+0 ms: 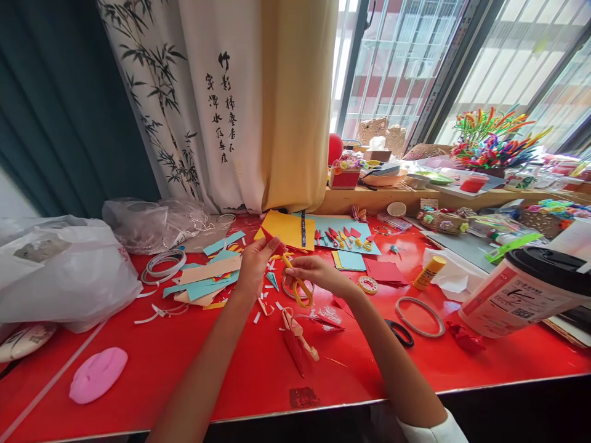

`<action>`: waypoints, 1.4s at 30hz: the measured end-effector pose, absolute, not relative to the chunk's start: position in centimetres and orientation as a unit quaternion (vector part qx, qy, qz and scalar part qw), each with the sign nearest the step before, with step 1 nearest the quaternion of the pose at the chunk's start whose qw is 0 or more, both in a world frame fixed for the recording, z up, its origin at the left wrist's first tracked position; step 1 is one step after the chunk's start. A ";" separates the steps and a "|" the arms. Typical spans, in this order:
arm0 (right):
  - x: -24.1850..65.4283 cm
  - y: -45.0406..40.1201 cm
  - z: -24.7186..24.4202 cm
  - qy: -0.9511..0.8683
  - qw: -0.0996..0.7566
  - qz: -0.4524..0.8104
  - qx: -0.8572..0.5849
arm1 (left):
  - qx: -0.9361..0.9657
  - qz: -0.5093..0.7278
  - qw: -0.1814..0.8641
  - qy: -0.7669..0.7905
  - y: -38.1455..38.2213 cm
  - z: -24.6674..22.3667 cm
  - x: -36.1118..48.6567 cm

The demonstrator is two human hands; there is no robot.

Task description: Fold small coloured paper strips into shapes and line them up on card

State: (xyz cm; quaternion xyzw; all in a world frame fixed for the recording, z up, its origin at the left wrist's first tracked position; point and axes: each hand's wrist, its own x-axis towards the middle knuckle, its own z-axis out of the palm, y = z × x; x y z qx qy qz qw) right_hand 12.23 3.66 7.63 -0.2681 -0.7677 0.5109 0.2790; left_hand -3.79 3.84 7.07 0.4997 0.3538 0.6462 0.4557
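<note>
Above the middle of the red table, my left hand [257, 263] pinches a pointed piece of folded red paper [268, 235]. Close by on the right, my right hand [318, 274] grips a yellow paper strip [302, 295] that curls into a loop below the fingers. The strip's upper end meets the red paper; whether the two are joined I cannot tell. Below the hands lies a red folded paper cone [293, 352] with a peach curled strip [300, 335] beside it. A small teal paper cone [272, 280] rests between the hands among white scraps.
Coloured paper strips [210, 272] pile up at left, near a tape roll [164, 266] and pink putty [98, 375]. Several small paper pieces lie on a light-blue sheet [372, 247]. Rightward are a glue stick [429, 272], black scissor handles [399, 333] and a large cup [517, 292].
</note>
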 end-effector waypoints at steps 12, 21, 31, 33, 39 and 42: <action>11.2 4.8 6.2 -0.581 0.557 0.507 -0.307 | 0.592 0.430 0.579 0.359 2.6 6.7 -2.7; 10.7 4.8 5.6 -0.554 0.542 0.565 -0.284 | 0.664 0.480 0.451 0.354 3.0 5.9 -1.8; 10.7 4.0 6.3 -0.603 0.458 0.603 -0.251 | 0.669 0.531 0.283 0.435 2.0 6.2 -1.9; 10.8 3.9 6.4 -0.599 0.455 0.612 -0.245 | 0.668 0.532 0.266 0.448 2.0 6.3 -1.9; 11.6 4.3 6.8 -0.649 0.422 0.564 -0.288 | 0.574 0.596 0.287 0.483 3.4 5.4 -2.6; 11.8 5.0 6.3 -0.652 0.427 0.527 -0.337 | 0.546 0.589 0.380 0.459 4.3 4.7 -2.9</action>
